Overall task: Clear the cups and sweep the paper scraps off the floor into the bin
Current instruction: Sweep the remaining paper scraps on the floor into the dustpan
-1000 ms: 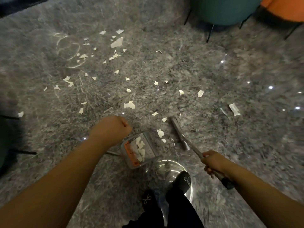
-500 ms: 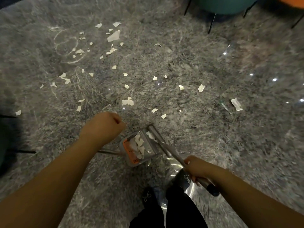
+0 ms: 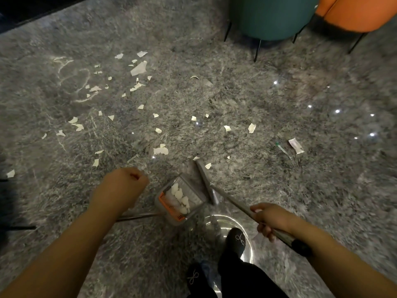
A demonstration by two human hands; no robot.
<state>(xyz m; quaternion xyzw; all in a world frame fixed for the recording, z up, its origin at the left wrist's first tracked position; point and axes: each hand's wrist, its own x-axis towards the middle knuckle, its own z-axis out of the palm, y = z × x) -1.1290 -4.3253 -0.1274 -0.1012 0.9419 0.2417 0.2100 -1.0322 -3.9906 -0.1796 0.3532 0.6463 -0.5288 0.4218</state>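
Observation:
Many white paper scraps [image 3: 160, 150] lie scattered over the grey marbled floor, most toward the upper left. A clear dustpan [image 3: 179, 200] with an orange edge rests on the floor in front of me and holds several scraps. My left hand [image 3: 120, 188] is closed around its long metal handle. My right hand [image 3: 271, 218] grips the broom handle. The broom head [image 3: 206, 179] stands on the floor at the dustpan's right side, with a scrap just beyond it.
A teal chair [image 3: 270, 16] and an orange chair [image 3: 356, 11] stand at the far right on thin black legs. A wrapper [image 3: 296, 145] and a thin green stick [image 3: 282, 149] lie right of the broom. My dark shoes [image 3: 236, 241] stand below the dustpan.
The broom swept left up against the dustpan, pushing scraps in, then drew back out to the right. My left hand kept the dustpan in place.

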